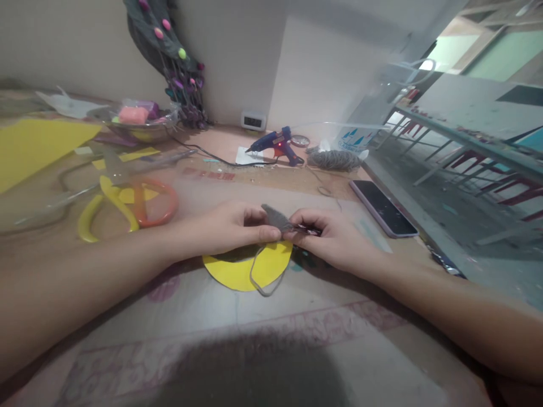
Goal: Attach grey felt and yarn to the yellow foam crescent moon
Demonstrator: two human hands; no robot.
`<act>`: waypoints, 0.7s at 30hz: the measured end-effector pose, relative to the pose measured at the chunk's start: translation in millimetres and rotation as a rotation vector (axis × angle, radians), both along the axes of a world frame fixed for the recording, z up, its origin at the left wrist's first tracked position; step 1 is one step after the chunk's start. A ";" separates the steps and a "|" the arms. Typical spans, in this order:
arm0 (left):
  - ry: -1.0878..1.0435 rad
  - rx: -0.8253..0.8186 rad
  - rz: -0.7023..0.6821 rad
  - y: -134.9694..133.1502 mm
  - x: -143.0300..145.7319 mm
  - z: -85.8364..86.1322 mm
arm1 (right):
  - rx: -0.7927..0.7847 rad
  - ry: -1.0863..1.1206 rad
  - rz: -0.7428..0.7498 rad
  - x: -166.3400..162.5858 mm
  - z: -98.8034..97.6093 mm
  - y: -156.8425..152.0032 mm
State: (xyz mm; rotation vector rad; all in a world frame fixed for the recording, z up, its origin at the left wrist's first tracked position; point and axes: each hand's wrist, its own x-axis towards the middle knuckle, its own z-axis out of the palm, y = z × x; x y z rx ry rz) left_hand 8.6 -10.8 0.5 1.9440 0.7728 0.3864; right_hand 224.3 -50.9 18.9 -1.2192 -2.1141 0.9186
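Note:
My left hand [237, 229] pinches a flat yellow paper ring [237, 275] between thumb and fingers. Grey yarn [276, 218] covers a section of the ring at its upper right, where both sets of fingertips meet. At the right end of this wrapped section, my right hand [326, 234] is closed on the yarn. A thin dark piece with pinkish spots shows between its thumb and fingers; I cannot make out what it is. A loose loop of yarn hangs over the front of the ring. The ring's far side is hidden behind my left hand.
Orange-and-yellow-handled scissors [142, 206] lie left. Behind my hands are a blue glue gun [275, 142] with its red light lit, a small digital clock [253, 120] and a grey yarn skein [335, 159]. A phone [384, 209] lies right, near the table edge. Yellow sheet [42, 144] lies far left.

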 end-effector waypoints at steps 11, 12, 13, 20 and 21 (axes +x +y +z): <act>0.067 -0.041 0.131 -1.0 -3.5 2.9 | -0.331 0.162 0.073 3.5 3.2 3.8; 0.072 -0.032 0.140 -0.4 -3.9 2.5 | -0.335 0.166 0.069 3.6 3.0 3.9; 0.077 -0.021 0.142 0.1 -4.4 2.1 | -0.334 0.171 0.068 3.7 2.9 3.9; 0.074 -0.028 0.089 1.5 -4.7 2.6 | -0.318 0.226 0.105 2.8 2.0 1.4; 0.073 -0.032 0.089 1.4 -4.4 2.9 | -0.321 0.232 0.107 2.7 1.8 1.0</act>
